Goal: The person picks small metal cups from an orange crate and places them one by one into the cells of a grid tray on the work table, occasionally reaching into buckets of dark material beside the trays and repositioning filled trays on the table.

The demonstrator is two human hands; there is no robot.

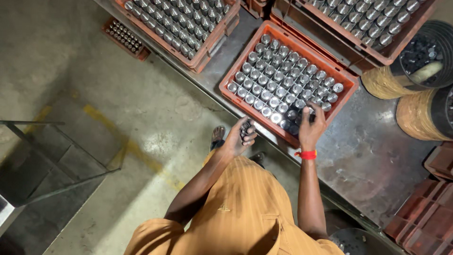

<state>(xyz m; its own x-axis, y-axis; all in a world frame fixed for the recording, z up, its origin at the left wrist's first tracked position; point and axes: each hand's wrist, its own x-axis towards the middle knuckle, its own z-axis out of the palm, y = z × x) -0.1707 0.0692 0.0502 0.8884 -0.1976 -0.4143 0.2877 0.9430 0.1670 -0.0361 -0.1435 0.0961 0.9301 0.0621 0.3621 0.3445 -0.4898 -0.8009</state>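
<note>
Two hands: left hand (238, 137) closed around several dark metal cylinders (246, 129); right hand (311, 125) pinching one at orange crate (229, 94) corner; overfull grip, likely drop.

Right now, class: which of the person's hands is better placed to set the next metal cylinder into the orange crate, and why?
The right hand, probably. It reaches over the orange crate at its near corner, fingers down among the metal cylinders there. The left hand is outside the crate's edge, gripping a few dark cylinders, so it looks better placed to supply them.
</note>
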